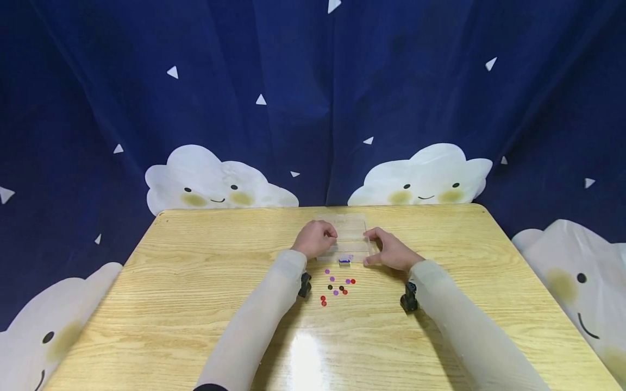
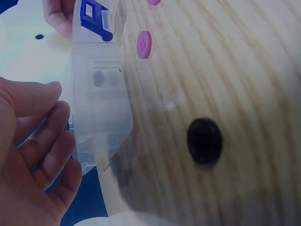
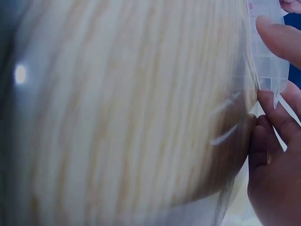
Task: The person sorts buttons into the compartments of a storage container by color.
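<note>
A clear plastic box (image 1: 360, 247) stands on the table with its clear lid (image 1: 342, 218) raised at the back. On its front is a blue latch (image 2: 95, 20). My left hand (image 1: 314, 239) is over the box's left part, fingers bent and thumb near the index fingertip; nothing shows between them in the left wrist view. Through the translucent wall there, a dark round spot (image 2: 98, 78) shows. My right hand (image 1: 391, 251) grips the box's right end, thumb at the front and fingers behind. Several purple, red and black buttons (image 1: 341, 288) lie in front of the box.
Closest in the left wrist view are a black button (image 2: 204, 141) and a pinkish-purple button (image 2: 144, 44) on the wooden table (image 1: 205, 282). Behind the table's back edge hangs a dark blue curtain (image 1: 303, 125) with white clouds. Both wrists wear black camera mounts.
</note>
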The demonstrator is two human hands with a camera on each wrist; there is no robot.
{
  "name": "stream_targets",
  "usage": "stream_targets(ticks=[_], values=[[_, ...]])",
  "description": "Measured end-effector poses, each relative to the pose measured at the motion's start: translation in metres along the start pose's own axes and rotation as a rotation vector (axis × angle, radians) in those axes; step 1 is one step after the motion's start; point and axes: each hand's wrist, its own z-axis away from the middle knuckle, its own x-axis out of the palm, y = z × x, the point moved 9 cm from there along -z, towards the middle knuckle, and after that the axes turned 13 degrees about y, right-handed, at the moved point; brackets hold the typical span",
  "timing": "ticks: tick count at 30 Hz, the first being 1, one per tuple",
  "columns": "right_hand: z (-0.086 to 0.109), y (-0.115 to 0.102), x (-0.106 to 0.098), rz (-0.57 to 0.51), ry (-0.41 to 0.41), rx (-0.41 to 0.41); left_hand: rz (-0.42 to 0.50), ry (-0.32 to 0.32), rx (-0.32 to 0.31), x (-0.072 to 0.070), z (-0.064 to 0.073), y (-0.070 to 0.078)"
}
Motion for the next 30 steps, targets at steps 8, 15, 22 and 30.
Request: stream_targets(ticks=[8,15,22,30], values=[[0.001,0.001,0.0,0.011,-0.009,-0.011,0.024,0.004,0.009,-0.009,0.006,-0.006],[0.002,0.0,-0.001,0.014,-0.011,-0.013,0.059,0.028,0.031,-0.019,0.012,-0.017],[0.002,-0.002,-0.002,0.004,-0.002,-0.017,0.095,0.049,0.07,-0.025,0.02,-0.02],[0.002,0.003,-0.001,0.014,0.0,-0.023,0.105,-0.019,0.101,-0.023,0.039,-0.01]])
